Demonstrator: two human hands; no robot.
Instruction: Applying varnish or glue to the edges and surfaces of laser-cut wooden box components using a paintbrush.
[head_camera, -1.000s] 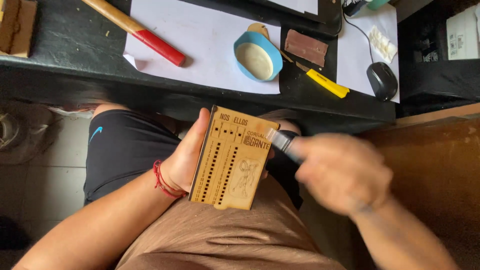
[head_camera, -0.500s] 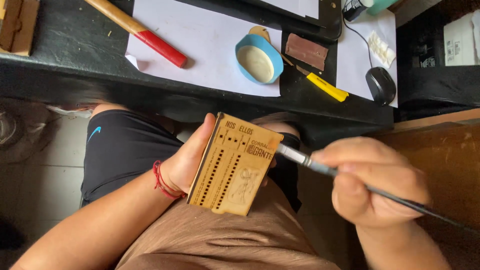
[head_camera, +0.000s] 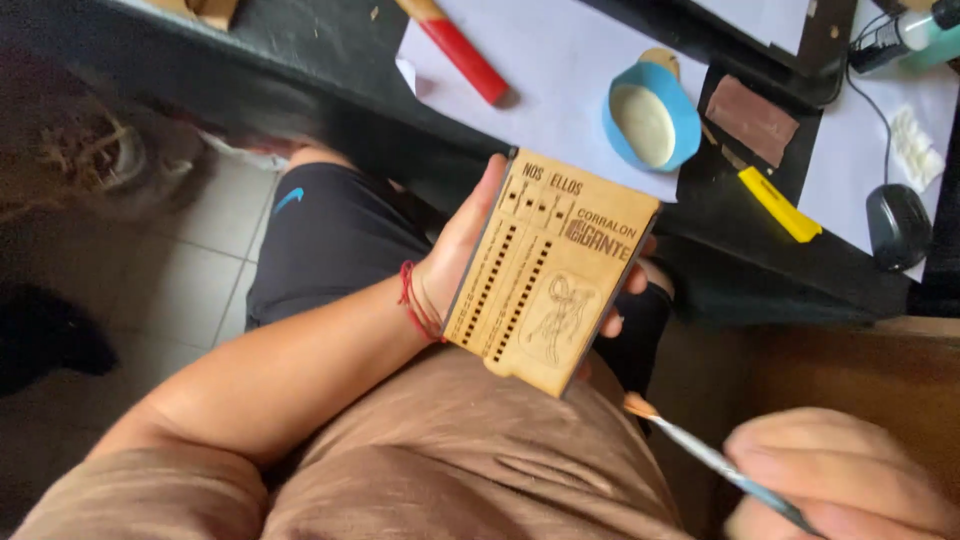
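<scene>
My left hand (head_camera: 462, 250) holds a flat engraved wooden box (head_camera: 550, 270) over my lap, thumb along its left edge and fingertips showing at its right side. The box face has rows of small slots and an engraved figure. My right hand (head_camera: 845, 480) is at the lower right, gripping a thin paintbrush (head_camera: 700, 455). The brush tip points up-left and sits just below the box's lower right corner, apart from it.
On the black desk (head_camera: 330, 50) above lie a white sheet, a red-handled tool (head_camera: 465, 50), a blue round tub of pale paste (head_camera: 650, 118), a brown block (head_camera: 752, 118), a yellow cutter (head_camera: 778, 203) and a black mouse (head_camera: 897, 225). Tiled floor at left.
The brush has come away from the box's right edge and dropped to the lower right with my right hand. The box is now tilted up, closer to the camera.
</scene>
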